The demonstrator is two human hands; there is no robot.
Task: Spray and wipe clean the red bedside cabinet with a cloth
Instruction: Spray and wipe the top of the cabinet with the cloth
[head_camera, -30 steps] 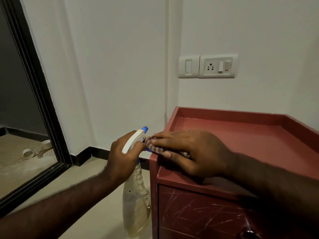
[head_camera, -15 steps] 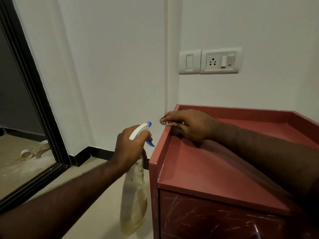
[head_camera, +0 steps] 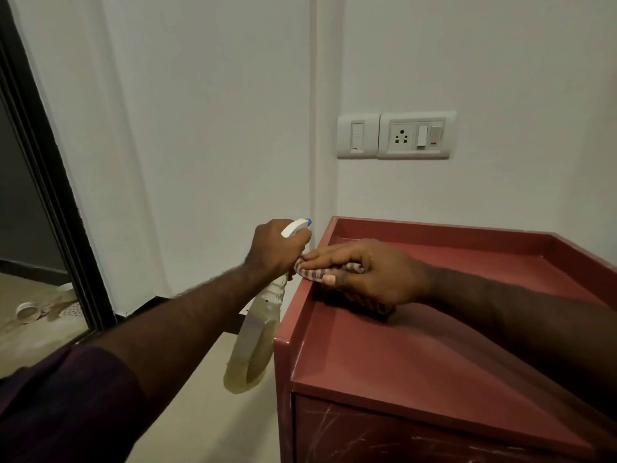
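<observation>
Head view shows the red bedside cabinet [head_camera: 417, 355] close by on the right, with white scratches on its front. Just past its left side, the left hand [head_camera: 273, 252] has its grip closed round the top of a spray bottle [head_camera: 257, 335] that hangs beside the cabinet. The right hand [head_camera: 377, 272] has its grip pinching a striped cloth [head_camera: 314, 273] on the cabinet's left rim, and far back a white socket [head_camera: 414, 135] sits on the wall.

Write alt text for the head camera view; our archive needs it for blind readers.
A person's right hand grips a striped cloth against the raised left rim of a red bedside cabinet, while the left hand holds a spray bottle just beside it. A white switch and socket panel is on the wall above.
</observation>
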